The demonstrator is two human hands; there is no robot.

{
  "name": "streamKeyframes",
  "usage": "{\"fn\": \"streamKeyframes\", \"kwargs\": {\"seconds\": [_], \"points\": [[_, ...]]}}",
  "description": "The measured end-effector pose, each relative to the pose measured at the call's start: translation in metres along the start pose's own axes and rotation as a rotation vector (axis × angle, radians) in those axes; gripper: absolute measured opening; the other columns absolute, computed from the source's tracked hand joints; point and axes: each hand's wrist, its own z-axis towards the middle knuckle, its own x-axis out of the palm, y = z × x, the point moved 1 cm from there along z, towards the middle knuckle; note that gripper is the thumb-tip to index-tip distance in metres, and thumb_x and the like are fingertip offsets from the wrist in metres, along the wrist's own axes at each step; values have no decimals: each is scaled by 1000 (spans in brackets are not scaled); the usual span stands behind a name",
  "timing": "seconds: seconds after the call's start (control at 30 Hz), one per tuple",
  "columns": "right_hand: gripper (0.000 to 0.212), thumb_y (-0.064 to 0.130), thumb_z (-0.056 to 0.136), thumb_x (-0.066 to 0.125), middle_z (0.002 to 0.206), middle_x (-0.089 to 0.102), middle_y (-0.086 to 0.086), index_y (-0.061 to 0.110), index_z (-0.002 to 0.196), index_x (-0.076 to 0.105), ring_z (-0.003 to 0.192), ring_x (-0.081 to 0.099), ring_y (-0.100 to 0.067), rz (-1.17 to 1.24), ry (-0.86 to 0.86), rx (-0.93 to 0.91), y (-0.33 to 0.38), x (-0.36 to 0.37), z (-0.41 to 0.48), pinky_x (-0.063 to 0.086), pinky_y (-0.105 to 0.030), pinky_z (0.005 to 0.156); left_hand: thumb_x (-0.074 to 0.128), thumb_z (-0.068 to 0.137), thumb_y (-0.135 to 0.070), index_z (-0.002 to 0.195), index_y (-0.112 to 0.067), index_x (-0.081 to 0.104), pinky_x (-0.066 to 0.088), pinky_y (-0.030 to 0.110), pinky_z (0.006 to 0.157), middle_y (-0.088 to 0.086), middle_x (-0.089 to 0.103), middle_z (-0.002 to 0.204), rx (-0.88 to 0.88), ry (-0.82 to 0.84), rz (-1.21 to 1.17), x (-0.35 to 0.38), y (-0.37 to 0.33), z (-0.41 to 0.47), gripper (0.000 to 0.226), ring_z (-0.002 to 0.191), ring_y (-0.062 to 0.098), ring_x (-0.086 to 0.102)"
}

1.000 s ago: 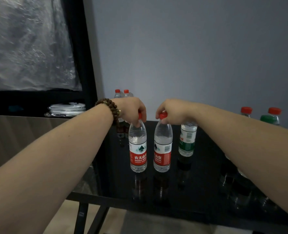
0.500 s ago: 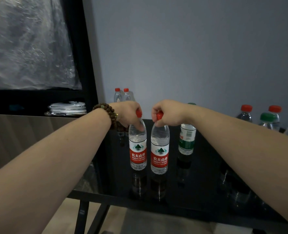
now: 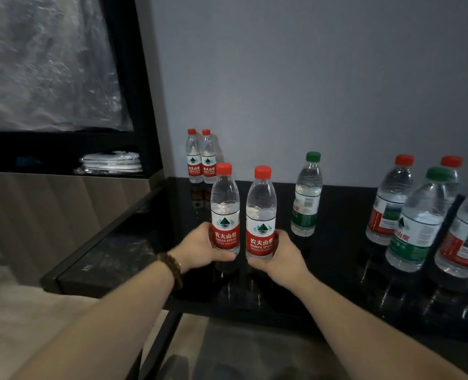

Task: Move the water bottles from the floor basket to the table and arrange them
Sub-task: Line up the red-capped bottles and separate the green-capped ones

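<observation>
Two red-capped, red-labelled water bottles stand upright side by side on the black glossy table (image 3: 337, 242). My left hand (image 3: 202, 249) wraps the lower body of the left bottle (image 3: 224, 204). My right hand (image 3: 279, 260) wraps the lower body of the right bottle (image 3: 261, 209). A green-capped bottle (image 3: 307, 196) stands behind them to the right. Two more red-capped bottles (image 3: 201, 157) stand together at the back by the wall. The floor basket is out of view.
Several red- and green-capped bottles (image 3: 419, 218) crowd the table's right side. A black frame (image 3: 134, 86) with a shelf holding a white stack (image 3: 110, 163) stands to the left. The table's near edge (image 3: 244, 311) runs below my hands, with beige floor (image 3: 21, 311) at the left.
Both hands have slid down from the red caps to the lower bodies of the two bottles. The view has shifted closer, and more bottles on the right show.
</observation>
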Motion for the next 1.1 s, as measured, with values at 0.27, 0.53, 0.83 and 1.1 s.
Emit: {"fn": "streamKeyframes", "kwargs": {"seconds": [0.27,0.53,0.83,1.1], "points": [[78,28,78,89,138,63,-1,19,141,44,128,61,-20,-48,-115,14,2,15,8,51,-39,104,96,65,-35,121,-20,57,56,30,93,-9,68,112,-45,-314,-20,23,17,0,70,103,7,66],[69,36,81,86,132,66,-2,19,136,48,122,64,-22,-149,-148,-3,5,25,32,54,-39,98,93,73,-31,128,-15,57,53,29,93,-5,68,120,-44,-358,-20,28,11,25,68,100,7,61],[67,40,81,84,131,63,2,23,138,54,126,58,-19,-227,-214,-32,3,39,83,51,-44,106,91,74,-34,131,-17,56,51,28,93,-4,67,124,-68,-375,0,18,18,72,69,104,8,61],[66,52,80,81,128,66,2,23,133,55,121,62,-23,-331,-247,13,2,50,139,52,-47,101,89,77,-32,132,-15,57,49,26,92,-3,68,125,-52,-399,16,9,26,120,66,101,5,59]]}}
